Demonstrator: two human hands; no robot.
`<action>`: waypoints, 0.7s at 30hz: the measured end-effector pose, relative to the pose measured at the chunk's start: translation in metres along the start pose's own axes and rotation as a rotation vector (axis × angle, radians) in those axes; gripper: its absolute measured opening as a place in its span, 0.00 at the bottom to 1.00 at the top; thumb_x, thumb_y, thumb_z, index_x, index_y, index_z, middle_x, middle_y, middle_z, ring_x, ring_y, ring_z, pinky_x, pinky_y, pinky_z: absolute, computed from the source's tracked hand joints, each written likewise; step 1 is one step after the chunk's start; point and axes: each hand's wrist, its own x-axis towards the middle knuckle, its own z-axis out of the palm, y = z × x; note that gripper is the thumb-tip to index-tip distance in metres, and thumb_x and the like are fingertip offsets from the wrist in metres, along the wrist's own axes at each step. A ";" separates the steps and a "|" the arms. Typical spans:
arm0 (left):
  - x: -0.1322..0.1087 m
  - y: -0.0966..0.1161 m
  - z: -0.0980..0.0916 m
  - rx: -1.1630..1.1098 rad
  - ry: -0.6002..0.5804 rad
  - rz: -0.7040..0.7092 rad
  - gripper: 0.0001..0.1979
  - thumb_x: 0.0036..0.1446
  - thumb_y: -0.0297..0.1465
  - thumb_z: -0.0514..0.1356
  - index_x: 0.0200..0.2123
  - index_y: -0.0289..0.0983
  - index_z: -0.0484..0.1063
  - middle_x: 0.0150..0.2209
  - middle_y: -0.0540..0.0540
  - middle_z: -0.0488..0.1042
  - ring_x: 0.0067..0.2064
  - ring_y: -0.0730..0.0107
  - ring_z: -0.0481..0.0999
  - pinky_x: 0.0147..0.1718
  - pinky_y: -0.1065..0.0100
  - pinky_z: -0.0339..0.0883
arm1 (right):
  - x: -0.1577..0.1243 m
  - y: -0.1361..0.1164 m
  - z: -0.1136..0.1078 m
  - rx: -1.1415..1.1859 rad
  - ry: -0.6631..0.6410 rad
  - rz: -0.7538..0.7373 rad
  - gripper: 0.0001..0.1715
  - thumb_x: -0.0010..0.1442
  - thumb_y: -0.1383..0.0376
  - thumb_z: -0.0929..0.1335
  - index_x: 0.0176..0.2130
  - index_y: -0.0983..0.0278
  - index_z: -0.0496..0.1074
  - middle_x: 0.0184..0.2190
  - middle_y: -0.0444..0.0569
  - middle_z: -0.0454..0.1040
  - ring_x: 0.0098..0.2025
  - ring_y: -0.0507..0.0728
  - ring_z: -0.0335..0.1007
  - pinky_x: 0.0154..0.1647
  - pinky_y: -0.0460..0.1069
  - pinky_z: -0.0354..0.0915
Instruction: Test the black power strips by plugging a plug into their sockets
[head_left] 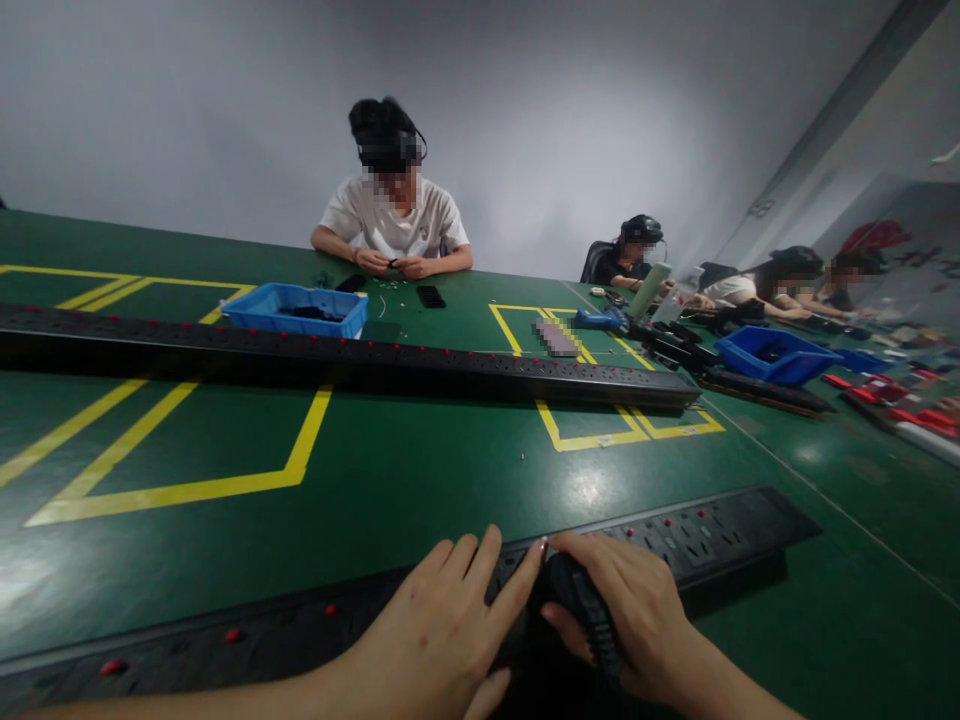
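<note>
A long black power strip [739,530] with red indicators lies slantwise along the near side of the green table. My left hand [442,620] is laid across it, fingers reaching to its far edge and thumb on the near side. Its index finger extends toward my right fingertips. In my right hand [637,610] is a black plug [574,590] with a ribbed cord sleeve, gripped between thumb and fingers against the strip's top. My hands hide the plug's pins, so I cannot tell whether they are inserted.
Another long black power strip [420,365] crosses the table farther off. Behind it stand a blue tray [300,318] and a blurred flat object [556,338]. A person [394,215] sits opposite; several others work at the right, near a blue bin [780,360]. Yellow tape [180,500] marks the tabletop.
</note>
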 end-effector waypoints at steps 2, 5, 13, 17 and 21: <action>-0.001 0.000 0.001 0.003 0.009 0.005 0.39 0.53 0.37 0.56 0.62 0.35 0.39 0.57 0.26 0.55 0.52 0.43 0.63 0.46 0.49 0.60 | 0.000 0.000 -0.001 0.013 -0.013 0.003 0.21 0.55 0.61 0.64 0.48 0.65 0.59 0.34 0.50 0.73 0.33 0.56 0.71 0.32 0.49 0.66; -0.001 0.001 0.003 0.021 0.036 0.004 0.39 0.52 0.36 0.56 0.62 0.34 0.39 0.57 0.25 0.55 0.52 0.42 0.63 0.46 0.49 0.61 | 0.001 0.000 -0.003 0.035 -0.019 0.009 0.21 0.55 0.62 0.64 0.48 0.65 0.59 0.35 0.50 0.73 0.33 0.55 0.71 0.33 0.48 0.66; -0.002 0.001 0.003 0.029 0.035 0.004 0.40 0.51 0.34 0.57 0.62 0.35 0.39 0.57 0.25 0.55 0.53 0.42 0.63 0.46 0.48 0.60 | -0.001 0.000 -0.002 0.064 -0.039 0.022 0.22 0.55 0.62 0.65 0.48 0.65 0.59 0.35 0.49 0.73 0.34 0.55 0.70 0.33 0.49 0.65; -0.003 0.002 0.003 0.041 0.067 0.001 0.39 0.51 0.33 0.57 0.62 0.35 0.39 0.57 0.26 0.56 0.52 0.43 0.63 0.46 0.48 0.61 | -0.002 0.000 -0.001 0.067 -0.039 0.022 0.22 0.55 0.62 0.65 0.48 0.65 0.59 0.35 0.49 0.72 0.34 0.56 0.70 0.32 0.49 0.65; -0.004 0.003 0.002 0.055 0.068 0.002 0.39 0.50 0.33 0.57 0.62 0.34 0.40 0.56 0.26 0.56 0.52 0.43 0.64 0.46 0.49 0.61 | -0.002 0.000 -0.002 0.066 -0.035 0.021 0.22 0.55 0.62 0.65 0.49 0.65 0.59 0.35 0.49 0.72 0.34 0.56 0.69 0.32 0.50 0.64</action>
